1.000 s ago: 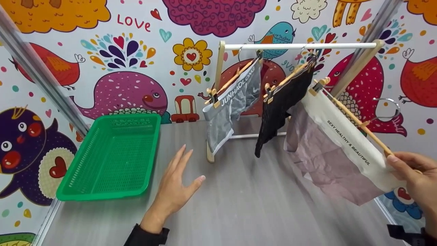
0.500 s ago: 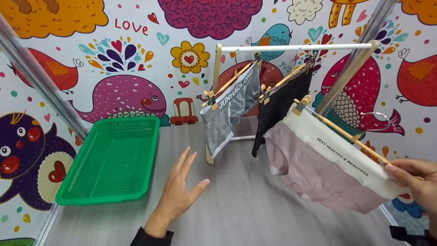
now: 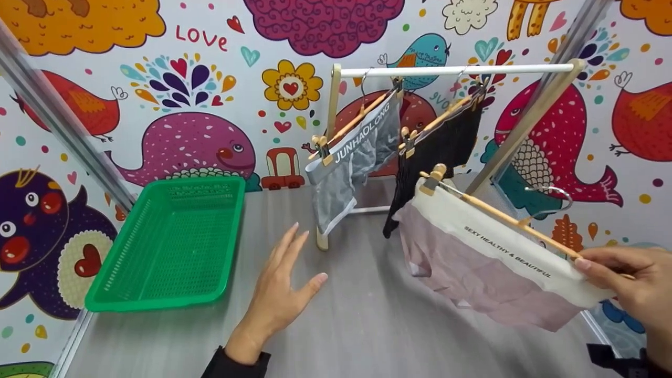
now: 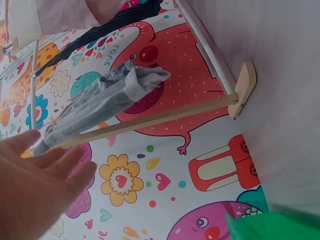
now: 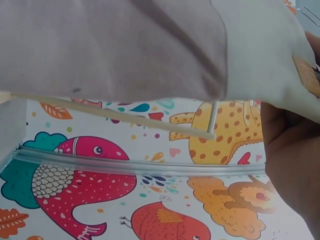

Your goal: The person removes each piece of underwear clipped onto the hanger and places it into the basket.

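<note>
My right hand (image 3: pixel 630 278) pinches the near end of a wooden clip hanger (image 3: pixel 496 212), its metal hook pointing up and to the right. From the hanger's clips hang pink underpants (image 3: pixel 483 278) with a white printed waistband, off the rack and in front of it. In the right wrist view the pink cloth (image 5: pixel 110 50) fills the upper part, with a clip (image 5: pixel 305 75) beside the hand. My left hand (image 3: pixel 278 294) is held over the table, fingers spread, holding nothing. Grey underpants (image 3: pixel 352 163) on a hanger are nearest to it, and black underpants (image 3: pixel 438 147) hang further right.
A small rack (image 3: pixel 451 71) with a white rail and wooden legs stands at the back right, carrying the grey and black pairs. On the left of the grey table (image 3: pixel 367 325) lies a green plastic basket (image 3: pixel 228 252). Printed wall panels rise behind and at the sides.
My right hand has brought the hanger with the pink underpants leftward and slightly down, away from the rail. The left hand has shifted slightly right, still spread.
</note>
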`<state>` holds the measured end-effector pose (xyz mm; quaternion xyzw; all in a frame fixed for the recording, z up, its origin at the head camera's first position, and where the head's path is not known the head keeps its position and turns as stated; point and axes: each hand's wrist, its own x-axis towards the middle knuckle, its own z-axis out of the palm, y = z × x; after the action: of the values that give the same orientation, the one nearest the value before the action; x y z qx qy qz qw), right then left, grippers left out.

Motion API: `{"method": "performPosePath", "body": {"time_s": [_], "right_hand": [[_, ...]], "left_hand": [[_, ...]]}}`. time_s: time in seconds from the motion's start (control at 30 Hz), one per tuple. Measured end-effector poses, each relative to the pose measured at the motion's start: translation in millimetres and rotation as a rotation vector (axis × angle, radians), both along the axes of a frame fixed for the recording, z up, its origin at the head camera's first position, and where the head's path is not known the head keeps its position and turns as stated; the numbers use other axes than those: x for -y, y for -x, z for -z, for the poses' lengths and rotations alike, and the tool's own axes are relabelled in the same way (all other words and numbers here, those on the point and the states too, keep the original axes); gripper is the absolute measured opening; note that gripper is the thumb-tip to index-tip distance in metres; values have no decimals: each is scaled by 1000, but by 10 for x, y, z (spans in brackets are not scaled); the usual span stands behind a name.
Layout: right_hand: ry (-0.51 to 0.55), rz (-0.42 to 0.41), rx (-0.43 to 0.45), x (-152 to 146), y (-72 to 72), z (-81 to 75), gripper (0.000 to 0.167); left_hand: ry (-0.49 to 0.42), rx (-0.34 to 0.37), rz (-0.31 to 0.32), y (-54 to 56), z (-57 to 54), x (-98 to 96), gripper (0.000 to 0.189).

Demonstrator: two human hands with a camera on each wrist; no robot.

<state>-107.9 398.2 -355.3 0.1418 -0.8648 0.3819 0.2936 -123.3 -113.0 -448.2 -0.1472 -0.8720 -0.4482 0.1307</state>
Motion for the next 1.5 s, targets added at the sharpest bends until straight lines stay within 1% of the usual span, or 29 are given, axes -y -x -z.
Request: {"method": "performPosePath", "body": {"time_s": [0.1, 0.17, 0.23, 0.37, 0.4, 0.47, 0.53, 0.57, 0.6, 0.63, 0.7, 0.77, 0.87, 0.93, 1.03, 1.2, 1.3, 1.4, 1.5], "right_hand": [[9, -113, -59, 44, 33, 8, 21], [29, -188, -77, 74, 50, 12, 22], [60, -245, -79, 113, 54, 16, 19], [30, -254, -88, 202, 51, -7, 24], [14, -248, -84, 226, 50, -18, 27], [-12, -267, -90, 273, 63, -32, 31], [-17, -301, -87, 314, 84, -30, 26], [-28, -322, -93, 336, 98, -28, 26], [-25, -353, -100, 355, 116, -21, 24], [-22, -381, -108, 376, 137, -13, 22], [-13, -411, -115, 427, 177, 0, 17], [11, -446, -128, 483, 232, 7, 18], [28, -473, -132, 575, 313, 4, 14], [30, -488, -131, 632, 356, -1, 15], [23, -509, -121, 706, 400, -2, 18], [-2, -550, -108, 830, 449, 24, 30], [-18, -574, -94, 901, 461, 36, 34], [-40, -603, -99, 968, 473, 40, 35], [-61, -641, -98, 1029, 484, 37, 36]], "left_hand": [[-1, -12, 7, -5, -6, -1, 77], [1, -21, 14, -8, -22, -10, 77], [8, -35, 25, -11, -41, -29, 76], [23, -56, 46, -19, -110, -97, 76], [28, -69, 51, -19, -129, -112, 77], [36, -105, 57, -19, -172, -139, 78], [43, -145, 61, -17, -220, -165, 80], [46, -162, 62, -14, -244, -178, 81], [50, -175, 65, -9, -265, -192, 81], [56, -184, 69, -6, -289, -207, 82], [70, -191, 79, 5, -330, -235, 83], [83, -185, 83, 20, -374, -260, 85], [90, -186, 80, 55, -443, -269, 87], [86, -192, 75, 88, -498, -259, 89], [84, -218, 85, 147, -587, -226, 93], [97, -265, 149, 232, -733, -172, 101], [107, -282, 190, 283, -804, -159, 103], [137, -301, 214, 333, -853, -159, 97], [194, -342, 220, 386, -893, -175, 86]]}}
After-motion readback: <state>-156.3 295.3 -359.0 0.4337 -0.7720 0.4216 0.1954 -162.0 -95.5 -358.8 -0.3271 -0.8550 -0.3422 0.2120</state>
